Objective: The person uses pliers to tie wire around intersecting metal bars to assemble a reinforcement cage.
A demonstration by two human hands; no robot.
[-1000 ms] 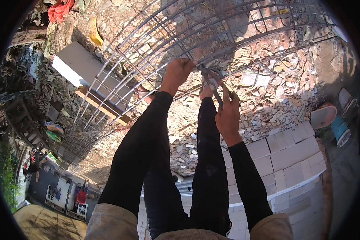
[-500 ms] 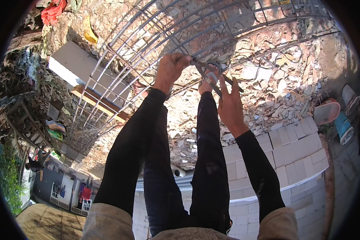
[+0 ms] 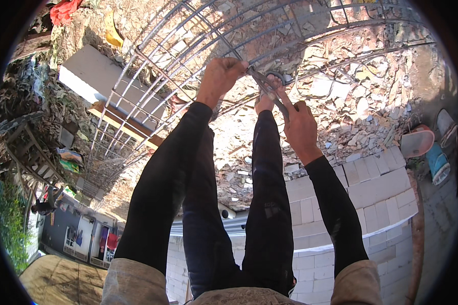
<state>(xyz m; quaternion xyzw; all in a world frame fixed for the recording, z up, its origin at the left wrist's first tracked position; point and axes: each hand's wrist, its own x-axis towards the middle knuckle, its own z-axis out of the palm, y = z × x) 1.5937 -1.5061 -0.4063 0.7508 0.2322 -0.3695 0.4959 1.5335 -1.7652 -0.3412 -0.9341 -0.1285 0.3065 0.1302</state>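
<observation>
A cage of long steel bars [image 3: 160, 71] bent across with cross ties stretches over the upper part of the view. My left hand [image 3: 222, 79] is closed in a pinch against one of its lower bars; what the fingertips hold is too small to make out. My right hand [image 3: 301, 129] grips a pair of dark metal pincers [image 3: 270, 92] by the handles, which lie close together. The jaws meet the bar right beside my left fingertips.
Broken rubble [image 3: 336, 109] covers the ground beneath my sandalled feet. A pale block [image 3: 94, 71] and a wooden plank [image 3: 122, 124] lie under the cage at left. Stacked light blocks [image 3: 376, 188] stand at lower right, near a blue container [image 3: 436, 162]. A grey pipe [image 3: 228, 213] shows between my legs.
The pincers' handles have come together from a spread position as my right fingers curled round them. My left hand has shifted slightly up and to the right, still pinching at the bar.
</observation>
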